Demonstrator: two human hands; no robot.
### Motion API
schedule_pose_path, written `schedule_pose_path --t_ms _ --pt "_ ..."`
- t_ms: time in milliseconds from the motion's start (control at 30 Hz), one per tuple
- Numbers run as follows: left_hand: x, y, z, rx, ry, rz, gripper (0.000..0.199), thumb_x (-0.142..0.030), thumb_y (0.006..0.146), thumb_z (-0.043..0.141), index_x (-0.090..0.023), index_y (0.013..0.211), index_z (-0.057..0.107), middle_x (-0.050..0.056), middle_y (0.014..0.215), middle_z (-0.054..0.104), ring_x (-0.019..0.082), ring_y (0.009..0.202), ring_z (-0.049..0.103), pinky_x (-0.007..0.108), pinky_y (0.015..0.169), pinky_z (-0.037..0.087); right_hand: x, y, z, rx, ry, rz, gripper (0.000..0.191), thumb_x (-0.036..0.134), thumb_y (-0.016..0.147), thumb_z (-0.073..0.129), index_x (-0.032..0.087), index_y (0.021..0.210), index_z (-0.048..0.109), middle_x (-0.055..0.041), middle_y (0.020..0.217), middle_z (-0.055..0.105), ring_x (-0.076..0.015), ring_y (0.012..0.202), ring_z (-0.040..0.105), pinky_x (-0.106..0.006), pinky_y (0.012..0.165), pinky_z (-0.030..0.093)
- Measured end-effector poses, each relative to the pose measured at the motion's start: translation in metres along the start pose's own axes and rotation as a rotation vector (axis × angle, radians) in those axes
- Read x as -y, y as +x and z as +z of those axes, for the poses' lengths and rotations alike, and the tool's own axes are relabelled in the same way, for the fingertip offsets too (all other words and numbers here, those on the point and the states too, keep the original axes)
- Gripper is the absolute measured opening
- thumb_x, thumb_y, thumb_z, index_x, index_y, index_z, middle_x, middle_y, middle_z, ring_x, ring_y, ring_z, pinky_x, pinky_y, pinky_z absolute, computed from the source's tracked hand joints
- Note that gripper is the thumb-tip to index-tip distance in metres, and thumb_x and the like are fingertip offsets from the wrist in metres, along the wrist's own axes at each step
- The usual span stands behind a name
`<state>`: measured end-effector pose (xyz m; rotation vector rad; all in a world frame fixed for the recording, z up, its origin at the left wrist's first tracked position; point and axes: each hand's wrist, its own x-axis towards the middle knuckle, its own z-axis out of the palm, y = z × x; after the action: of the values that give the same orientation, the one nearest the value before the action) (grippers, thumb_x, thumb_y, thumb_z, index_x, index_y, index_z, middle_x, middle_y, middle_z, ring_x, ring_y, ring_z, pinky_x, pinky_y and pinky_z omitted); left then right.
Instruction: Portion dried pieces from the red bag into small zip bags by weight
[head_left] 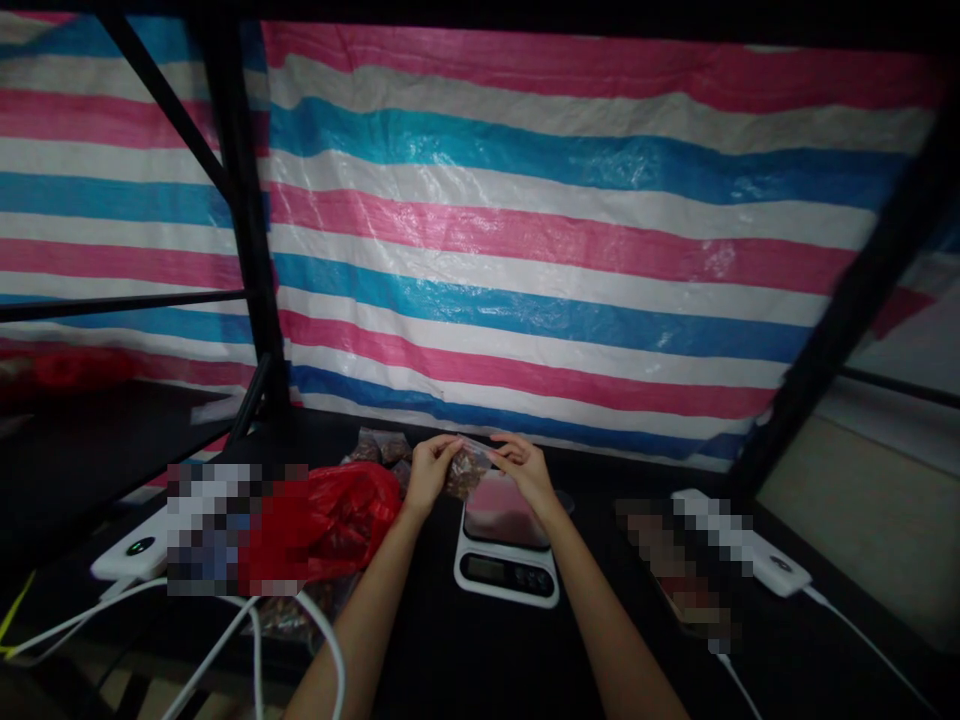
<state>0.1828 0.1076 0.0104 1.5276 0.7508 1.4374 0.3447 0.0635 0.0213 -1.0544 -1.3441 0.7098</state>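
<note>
Pinching with both hands, the left hand [429, 475] and the right hand [525, 470] hold a small clear plastic bag [466, 474] by its top edge, with brown pieces inside. The bag hangs just behind a white kitchen scale [506, 578], over the far edge of its dark, glossy top, which shows a pinkish patch. The scale stands on a black table [465, 665]. Toward the left lie white cables [253, 650] and a white power bank [131, 548], partly blurred out, beside a red plastic bag [330, 525]. Another white power bank [780, 565] sits on the right, next to a blurred patch. Behind the hands is a heap of bagged brown pieces [379, 448]. Farther back, a black metal frame [247, 200] stands before a striped pink, white and blue tarp [525, 250].
</note>
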Motion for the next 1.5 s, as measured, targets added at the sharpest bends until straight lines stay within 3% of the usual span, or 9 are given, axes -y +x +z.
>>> schedule_pose_path --t_ms 233,400,600,700,800,1000,1167,1333,1500 --pt "0.001 -0.006 0.003 0.045 0.156 0.11 0.03 -0.039 0.081 0.049 -0.014 0.077 0.064 0.002 0.069 0.064 0.014 0.064 0.057 0.022 0.06 0.042 0.002 -0.001 -0.001 -0.018 0.029 -0.021 0.03 0.033 0.058 0.07 0.019 0.082 0.058 0.0044 0.054 0.054 -0.0103 0.047 0.047 -0.023 0.048 0.037" --pt "-0.004 -0.011 0.006 0.041 0.363 0.195 0.028 -0.035 0.085 0.043 -0.015 0.081 0.063 0.002 0.07 0.064 0.015 0.065 0.057 0.022 0.061 0.04 -0.003 0.0 -0.001 -0.054 0.043 -0.048 0.03 0.034 0.056 0.069 0.021 0.068 0.044 0.0068 0.053 0.047 -0.0091 0.047 0.044 -0.021 0.046 0.033" --pt "-0.012 -0.017 0.009 -0.004 0.444 0.23 0.028 -0.033 0.086 0.041 -0.017 0.083 0.064 0.002 0.074 0.066 0.016 0.069 0.059 0.023 0.065 0.041 -0.007 0.0 0.0 -0.096 0.063 -0.046 0.031 0.032 0.057 0.068 0.022 0.071 0.043 0.0066 0.055 0.05 -0.0103 0.05 0.048 -0.022 0.05 0.038" --pt "-0.015 -0.019 0.011 -0.054 0.356 0.218 0.027 -0.034 0.086 0.043 -0.016 0.085 0.063 0.002 0.078 0.066 0.016 0.074 0.06 0.023 0.068 0.041 -0.009 0.0 0.0 -0.073 -0.003 -0.044 0.027 0.036 0.063 0.065 0.02 0.082 0.054 0.0014 0.066 0.061 -0.0132 0.059 0.055 -0.026 0.059 0.044" --pt "-0.013 -0.019 0.012 -0.059 0.269 0.195 0.026 -0.035 0.084 0.047 -0.015 0.083 0.064 0.002 0.077 0.066 0.015 0.074 0.06 0.022 0.068 0.042 -0.012 -0.001 0.002 -0.052 -0.113 -0.059 0.024 0.04 0.067 0.062 0.017 0.076 0.064 -0.0031 0.071 0.065 -0.0163 0.065 0.057 -0.029 0.063 0.044" --pt "-0.005 -0.01 0.009 0.007 0.052 0.026 0.027 -0.038 0.073 0.06 -0.012 0.076 0.066 0.003 0.07 0.067 0.015 0.065 0.062 0.022 0.061 0.045 -0.018 -0.001 0.003 -0.121 -0.186 -0.084 0.021 0.038 0.064 0.064 0.017 0.067 0.068 -0.0042 0.07 0.065 -0.017 0.065 0.056 -0.028 0.062 0.042" --pt "0.001 -0.006 0.006 0.032 0.038 -0.082 0.025 -0.035 0.068 0.063 -0.011 0.074 0.066 0.005 0.065 0.067 0.016 0.058 0.061 0.023 0.053 0.045 -0.015 -0.003 0.001 -0.146 -0.259 -0.082 0.018 0.035 0.063 0.066 0.018 0.065 0.069 -0.0032 0.063 0.061 -0.0165 0.061 0.053 -0.028 0.06 0.041" --pt "0.003 -0.009 0.008 -0.026 0.319 0.041 0.017 -0.028 0.073 0.057 -0.014 0.074 0.066 0.005 0.072 0.069 0.017 0.067 0.063 0.025 0.063 0.046 -0.007 -0.009 0.004 -0.146 -0.472 -0.082 0.011 0.029 0.069 0.06 0.02 0.065 0.067 -0.0013 0.067 0.062 -0.0168 0.068 0.056 -0.028 0.067 0.041" --pt "-0.002 -0.014 0.01 -0.038 0.584 0.134 0.018 -0.025 0.079 0.051 -0.016 0.08 0.067 0.005 0.078 0.07 0.018 0.072 0.063 0.027 0.067 0.044 -0.002 -0.015 0.009 -0.148 -0.567 -0.044 0.01 0.027 0.071 0.057 0.021 0.066 0.063 0.0002 0.068 0.062 -0.0157 0.067 0.056 -0.026 0.063 0.04"
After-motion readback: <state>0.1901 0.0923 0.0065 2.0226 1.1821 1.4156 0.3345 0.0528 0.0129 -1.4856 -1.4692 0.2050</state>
